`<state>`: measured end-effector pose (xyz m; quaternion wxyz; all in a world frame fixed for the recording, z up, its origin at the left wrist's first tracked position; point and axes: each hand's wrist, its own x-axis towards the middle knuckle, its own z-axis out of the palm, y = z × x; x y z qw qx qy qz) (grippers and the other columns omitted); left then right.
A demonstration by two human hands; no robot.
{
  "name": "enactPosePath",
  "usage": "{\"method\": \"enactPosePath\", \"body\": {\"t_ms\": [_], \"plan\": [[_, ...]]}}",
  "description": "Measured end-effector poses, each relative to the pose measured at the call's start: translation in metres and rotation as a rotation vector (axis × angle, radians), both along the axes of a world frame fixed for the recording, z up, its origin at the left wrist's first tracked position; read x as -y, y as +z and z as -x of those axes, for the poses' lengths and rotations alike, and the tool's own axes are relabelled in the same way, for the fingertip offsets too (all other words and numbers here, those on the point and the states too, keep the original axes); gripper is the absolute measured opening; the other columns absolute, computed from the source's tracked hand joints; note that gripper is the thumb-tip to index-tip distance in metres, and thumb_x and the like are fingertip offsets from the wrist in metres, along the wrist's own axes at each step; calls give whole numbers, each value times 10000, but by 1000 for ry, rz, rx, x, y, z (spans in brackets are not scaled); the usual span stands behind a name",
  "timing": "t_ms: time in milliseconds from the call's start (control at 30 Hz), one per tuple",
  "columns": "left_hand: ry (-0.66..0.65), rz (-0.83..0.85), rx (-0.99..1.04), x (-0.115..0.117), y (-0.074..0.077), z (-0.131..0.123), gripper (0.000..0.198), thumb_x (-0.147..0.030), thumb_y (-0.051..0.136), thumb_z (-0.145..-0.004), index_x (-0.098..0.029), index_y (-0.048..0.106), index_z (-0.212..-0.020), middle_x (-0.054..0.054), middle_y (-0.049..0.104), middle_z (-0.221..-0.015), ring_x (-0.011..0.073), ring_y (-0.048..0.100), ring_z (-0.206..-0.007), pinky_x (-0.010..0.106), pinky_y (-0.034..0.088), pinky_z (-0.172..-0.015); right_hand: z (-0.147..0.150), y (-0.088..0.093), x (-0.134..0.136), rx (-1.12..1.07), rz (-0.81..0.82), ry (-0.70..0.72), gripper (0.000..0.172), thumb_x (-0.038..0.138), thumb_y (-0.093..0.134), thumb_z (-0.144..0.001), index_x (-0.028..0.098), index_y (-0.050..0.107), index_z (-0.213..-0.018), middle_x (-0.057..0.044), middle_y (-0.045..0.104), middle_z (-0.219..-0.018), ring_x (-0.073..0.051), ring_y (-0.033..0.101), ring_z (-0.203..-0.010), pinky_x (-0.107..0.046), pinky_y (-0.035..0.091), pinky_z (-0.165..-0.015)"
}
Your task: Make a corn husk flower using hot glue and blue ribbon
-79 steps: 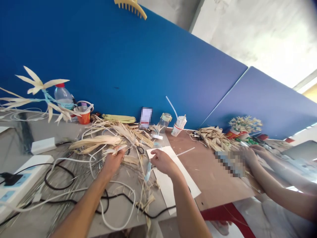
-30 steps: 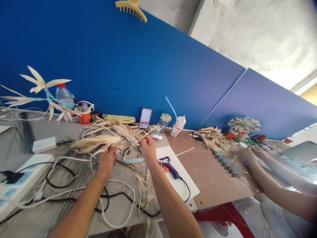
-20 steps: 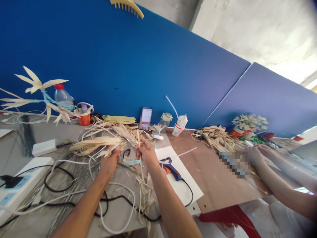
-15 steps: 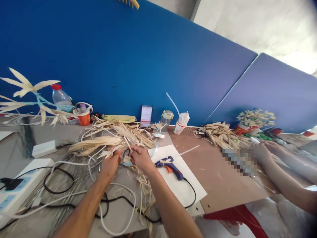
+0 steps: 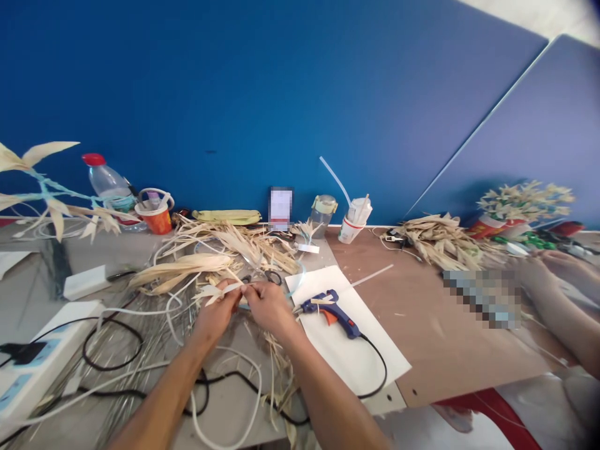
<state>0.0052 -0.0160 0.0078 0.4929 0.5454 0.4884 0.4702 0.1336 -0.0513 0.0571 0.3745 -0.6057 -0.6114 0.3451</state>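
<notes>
My left hand (image 5: 220,315) is closed in a pinch on pale pieces of corn husk (image 5: 212,292), whose pointed ends stick out to its left. Close beside it, my right hand (image 5: 268,306) pinches the same husk, its fingertips almost meeting those of the left. A thin husk strip slants up from between the fingers. Dark scissor handles (image 5: 272,277) show just behind the hands. A pile of dried corn husks (image 5: 244,240) spreads beyond them. On a white sheet (image 5: 370,356) to the right lies a blue hot glue gun (image 5: 332,310) with an orange trigger.
At left are a power strip (image 5: 56,337), tangled cables, thin wires and a husk flower (image 5: 51,200). A bottle (image 5: 105,181), red cup (image 5: 157,217), phone (image 5: 280,209), jar (image 5: 323,212) and white cup (image 5: 351,230) line the blue partition. Another person's hands (image 5: 546,275) work at right.
My hands have come closer together, and the right fingertips now meet the husk at the left hand. The thin strip sits lower. The camera view has turned and levelled slightly.
</notes>
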Motion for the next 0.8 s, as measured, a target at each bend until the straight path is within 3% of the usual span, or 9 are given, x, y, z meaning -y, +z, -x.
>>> {"method": "enactPosePath", "body": {"t_ms": [167, 400, 567, 700, 800], "plan": [[-65, -10, -68, 6, 12, -1, 220, -438, 563, -739, -233, 566, -659, -40, 435, -489, 161, 390, -467, 281, 297, -457, -5, -1, -2, -60, 42, -75, 317, 292, 485, -844, 169, 595, -574, 26, 522, -556, -106, 462, -557, -216, 329, -560], [-150, -62, -33, 12, 20, -2, 220, -425, 549, -766, -229, 546, -666, -28, 419, -543, 159, 358, -508, 283, 281, -495, -9, 0, -3, -668, 403, 75, 409, 393, 443, -845, 174, 532, -512, 81, 296, -357, -59, 157, -326, -216, 125, -372], [-135, -53, 38, 9, 17, 2, 211, -420, 580, -750, -231, 535, -669, -40, 396, -525, 150, 334, -494, 281, 265, -484, -22, 6, 1, -887, 528, 136, 353, 384, 490, -808, 167, 517, -531, 87, 306, -352, -43, 142, -313, -207, 77, -356], [-39, -72, 206, 1, 14, 5, 257, -429, 582, -754, -224, 485, -633, -58, 363, -507, 124, 303, -473, 270, 248, -473, -45, 11, 0, -1014, 486, 70, 324, 397, 521, -788, 178, 468, -555, 106, 301, -382, -34, 127, -317, -192, 116, -359], [-78, -66, 249, -1, 14, 3, 309, -453, 592, -750, -215, 464, -600, -60, 361, -501, 108, 288, -459, 266, 239, -458, -46, 10, -4, -973, 411, -50, 385, 485, 494, -812, 162, 514, -603, 94, 340, -434, -32, 157, -329, -195, 133, -370]]}}
